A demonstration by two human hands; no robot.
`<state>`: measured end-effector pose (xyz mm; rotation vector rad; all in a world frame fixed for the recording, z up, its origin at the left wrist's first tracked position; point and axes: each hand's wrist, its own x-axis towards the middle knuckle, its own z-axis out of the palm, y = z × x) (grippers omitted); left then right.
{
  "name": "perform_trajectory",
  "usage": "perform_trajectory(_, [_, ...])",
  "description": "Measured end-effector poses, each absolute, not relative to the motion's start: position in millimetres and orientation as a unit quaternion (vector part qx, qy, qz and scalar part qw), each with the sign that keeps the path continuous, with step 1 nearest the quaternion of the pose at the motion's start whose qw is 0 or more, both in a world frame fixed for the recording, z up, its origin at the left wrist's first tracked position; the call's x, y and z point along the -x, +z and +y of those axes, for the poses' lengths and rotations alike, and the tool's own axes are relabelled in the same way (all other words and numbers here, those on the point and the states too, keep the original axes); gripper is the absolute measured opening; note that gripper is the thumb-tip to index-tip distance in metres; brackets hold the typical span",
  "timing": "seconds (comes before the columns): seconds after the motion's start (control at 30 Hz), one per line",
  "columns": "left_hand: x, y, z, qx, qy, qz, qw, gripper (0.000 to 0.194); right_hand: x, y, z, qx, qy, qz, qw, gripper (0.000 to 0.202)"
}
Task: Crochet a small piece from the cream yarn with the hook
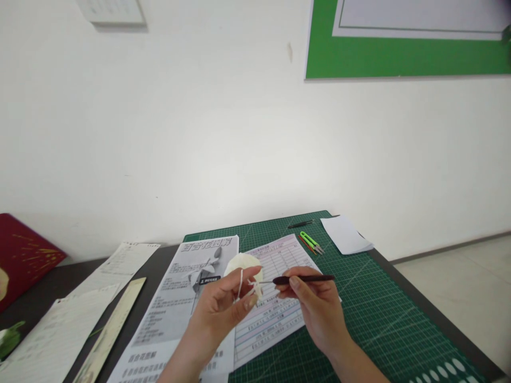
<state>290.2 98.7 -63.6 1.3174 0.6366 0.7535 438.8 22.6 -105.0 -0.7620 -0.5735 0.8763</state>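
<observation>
The slim, dark-handled crochet hook [284, 280] is held nearly level, its tip end at the small white yarn piece [257, 290]. A white strand [240, 284] runs down just left of it.

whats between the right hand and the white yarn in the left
The front part of the hook spans from the right hand to the yarn; the head view shows this, with the printed sheet behind.

Left fingers [241, 309] partly hide the white yarnwork [257, 290] — its detail too small to tell. The red board [24, 256] is cut off.
</observation>
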Motion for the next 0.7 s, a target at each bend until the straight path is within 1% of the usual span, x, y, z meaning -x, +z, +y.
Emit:
perform_trajectory(0.13, [-284.0, -70.6, 109.8, -0.679, 0.300, 0.283, 0.607, 0.031, -440.0, -103.3, 22.4, 0.355, 0.410, -0.280, 0.792, 0.008])
perform_trajectory(0.27, [-286.6, -76.1, 110.4, -0.689, 0.310, 0.289, 0.588, 0.027, -437.7, -104.8, 23.3, 0.357, 0.410, -0.283, 0.790, 0.009])
perform_trajectory(0.37, [-291.9, -74.5, 104.0, -0.651, 0.335, 0.291, 0.616, 0.027, -435.6, -106.6, 24.6, 0.362, 0.417, -0.275, 0.787, 0.011])
perform_trajectory(0.53, [-301.4, -71.4, 94.9, -0.535, 0.378, 0.280, 0.702, 0.030, -434.0, -110.3, 26.5, 0.368, 0.431, -0.257, 0.782, 0.012])
perform_trajectory(0.7, [-305.8, -70.8, 93.2, -0.448, 0.390, 0.269, 0.758, 0.040, -434.0, -111.7, 26.0, 0.385, 0.406, -0.270, 0.783, 0.011])
